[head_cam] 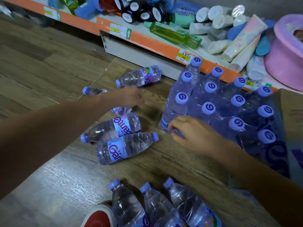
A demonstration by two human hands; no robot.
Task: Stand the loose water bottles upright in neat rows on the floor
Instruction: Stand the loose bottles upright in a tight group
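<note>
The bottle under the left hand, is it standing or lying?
Lying. The bottle rests on its side on the floor, cap pointing left, with the left hand gripping its body.

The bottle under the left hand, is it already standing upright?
No, the bottle under the left hand lies on its side on the wooden floor, cap pointing left.

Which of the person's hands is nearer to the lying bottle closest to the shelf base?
Left. The left hand sits just below that bottle, gripping another lying bottle. The right hand is farther off, at the upright bottles.
</note>
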